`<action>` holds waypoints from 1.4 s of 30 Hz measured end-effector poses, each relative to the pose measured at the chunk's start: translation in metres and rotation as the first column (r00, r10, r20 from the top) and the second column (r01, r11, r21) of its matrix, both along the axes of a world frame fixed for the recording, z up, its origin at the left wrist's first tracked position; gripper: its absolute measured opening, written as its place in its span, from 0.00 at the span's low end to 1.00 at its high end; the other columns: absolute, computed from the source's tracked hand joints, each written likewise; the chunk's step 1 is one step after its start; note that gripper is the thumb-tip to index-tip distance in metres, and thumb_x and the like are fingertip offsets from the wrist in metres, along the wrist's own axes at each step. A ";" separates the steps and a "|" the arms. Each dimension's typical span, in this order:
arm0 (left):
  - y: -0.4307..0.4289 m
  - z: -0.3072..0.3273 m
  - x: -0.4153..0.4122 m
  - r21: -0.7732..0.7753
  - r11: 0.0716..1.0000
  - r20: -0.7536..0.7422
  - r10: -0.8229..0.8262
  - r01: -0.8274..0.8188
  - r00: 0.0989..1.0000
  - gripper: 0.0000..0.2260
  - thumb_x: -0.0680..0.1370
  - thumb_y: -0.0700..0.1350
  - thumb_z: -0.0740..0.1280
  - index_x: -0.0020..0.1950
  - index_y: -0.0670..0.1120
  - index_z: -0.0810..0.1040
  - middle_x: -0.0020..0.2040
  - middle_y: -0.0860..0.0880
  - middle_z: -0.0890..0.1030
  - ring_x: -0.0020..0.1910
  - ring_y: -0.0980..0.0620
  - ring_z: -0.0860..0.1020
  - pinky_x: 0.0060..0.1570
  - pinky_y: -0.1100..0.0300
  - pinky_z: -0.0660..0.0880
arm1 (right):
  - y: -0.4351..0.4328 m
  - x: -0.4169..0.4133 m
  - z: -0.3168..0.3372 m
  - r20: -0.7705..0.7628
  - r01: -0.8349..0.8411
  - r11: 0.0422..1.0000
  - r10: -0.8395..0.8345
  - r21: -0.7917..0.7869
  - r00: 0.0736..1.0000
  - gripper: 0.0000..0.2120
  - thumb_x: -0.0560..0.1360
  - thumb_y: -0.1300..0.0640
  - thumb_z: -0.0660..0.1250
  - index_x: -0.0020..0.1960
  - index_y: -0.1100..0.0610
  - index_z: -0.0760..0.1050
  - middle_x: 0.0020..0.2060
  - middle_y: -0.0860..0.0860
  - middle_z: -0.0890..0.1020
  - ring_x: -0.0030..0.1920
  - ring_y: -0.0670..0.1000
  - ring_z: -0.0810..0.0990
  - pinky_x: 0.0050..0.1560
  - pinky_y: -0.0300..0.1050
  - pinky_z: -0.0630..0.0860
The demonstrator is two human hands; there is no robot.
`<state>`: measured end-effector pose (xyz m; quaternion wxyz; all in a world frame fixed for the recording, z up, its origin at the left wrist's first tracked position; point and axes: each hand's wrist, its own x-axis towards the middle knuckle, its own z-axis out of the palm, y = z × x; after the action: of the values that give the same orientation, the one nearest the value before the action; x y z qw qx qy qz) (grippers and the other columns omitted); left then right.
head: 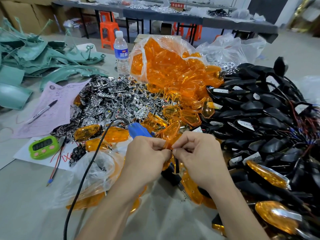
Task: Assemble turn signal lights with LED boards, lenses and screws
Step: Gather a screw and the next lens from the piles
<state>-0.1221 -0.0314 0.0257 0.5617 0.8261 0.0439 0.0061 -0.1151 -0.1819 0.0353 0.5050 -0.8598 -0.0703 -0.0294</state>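
Centrally, near the front edge of the worktable (26, 205), the left hand (147, 153) and the right hand (199, 153) are brought knuckle to knuckle, all fingers curled. An amber lens (170, 135) is pinched at its lower end between the fingertips of both hands and stands upright above them. A black housing (171, 175) is seen just below the hands; whether it is gripped cannot be told, since the palms hide it.

Just behind the left hand a blue electric screwdriver (138, 131) is laid down, its black cable (83, 179) trailing to the front edge. Beyond it, a heap of silvery LED boards (110, 99) is spread across the middle of the table, with a clear bag of amber lenses (164, 61) toward the back edge. The right side is covered by a pile of wired black housings (259, 108), and finished lights (265, 172) are gathered near the front right corner. A green timer (43, 147) and a pink form (52, 108) are set toward the left edge.

The lens-fitting step is judged to be in hand. Next, the lens would need to be seated squarely in its housing, then one hand freed so the screwdriver can be taken up.
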 end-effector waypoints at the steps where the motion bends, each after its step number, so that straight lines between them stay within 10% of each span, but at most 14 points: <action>1: -0.001 -0.002 -0.001 -0.004 0.999 0.008 0.033 -0.033 0.999 0.11 0.70 0.38 0.72 0.40 0.55 0.87 0.32 0.49 0.85 0.37 0.41 0.83 0.42 0.40 0.82 | 0.001 0.001 -0.001 -0.055 -0.004 0.993 0.010 0.116 0.998 0.13 0.73 0.70 0.74 0.38 0.54 0.82 0.30 0.48 0.85 0.30 0.47 0.82 0.33 0.44 0.80; 6: -0.010 -0.005 -0.008 0.041 0.988 0.118 0.143 -0.149 0.983 0.05 0.70 0.46 0.70 0.42 0.53 0.85 0.33 0.51 0.84 0.35 0.46 0.83 0.40 0.42 0.81 | -0.003 0.007 -0.010 -0.233 -0.002 0.865 0.137 0.501 0.963 0.12 0.73 0.76 0.71 0.39 0.60 0.81 0.29 0.55 0.82 0.29 0.48 0.77 0.29 0.40 0.74; 12: -0.004 -0.002 -0.001 -0.036 0.998 -0.007 0.061 -0.061 0.998 0.09 0.65 0.46 0.69 0.41 0.51 0.87 0.36 0.43 0.85 0.41 0.36 0.83 0.44 0.36 0.81 | -0.009 0.016 -0.008 -0.151 -0.139 0.940 0.193 0.311 0.970 0.15 0.73 0.73 0.74 0.37 0.54 0.83 0.29 0.54 0.83 0.29 0.49 0.77 0.30 0.39 0.75; 23: -0.007 -0.014 0.003 0.100 0.978 0.101 0.174 -0.184 0.980 0.13 0.73 0.41 0.72 0.36 0.59 0.86 0.30 0.57 0.83 0.33 0.54 0.81 0.37 0.51 0.81 | 0.009 0.010 -0.031 -0.365 0.148 0.757 0.127 0.636 0.922 0.12 0.75 0.73 0.71 0.40 0.58 0.82 0.34 0.56 0.84 0.32 0.48 0.80 0.34 0.39 0.77; 31: 0.005 -0.012 0.009 -0.128 0.991 0.058 -0.036 0.043 0.998 0.08 0.70 0.50 0.73 0.46 0.60 0.88 0.39 0.55 0.88 0.40 0.54 0.86 0.45 0.49 0.85 | -0.012 0.018 -0.013 -0.217 -0.026 0.938 0.107 0.346 0.970 0.03 0.73 0.65 0.77 0.42 0.59 0.86 0.32 0.56 0.85 0.31 0.48 0.81 0.32 0.38 0.77; 42: 0.014 -0.019 0.009 -0.144 0.986 0.095 -0.075 0.088 0.993 0.17 0.69 0.36 0.81 0.47 0.58 0.88 0.39 0.54 0.88 0.38 0.55 0.87 0.38 0.65 0.81 | -0.013 0.025 -0.022 -0.254 -0.090 0.900 0.214 0.426 0.943 0.06 0.75 0.68 0.74 0.40 0.61 0.85 0.34 0.61 0.85 0.31 0.54 0.82 0.33 0.41 0.79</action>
<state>-0.1132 -0.0174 0.0072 0.6228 0.7821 -0.0146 0.0165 -0.0897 -0.1948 0.0137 0.6787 -0.7217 -0.0541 0.1251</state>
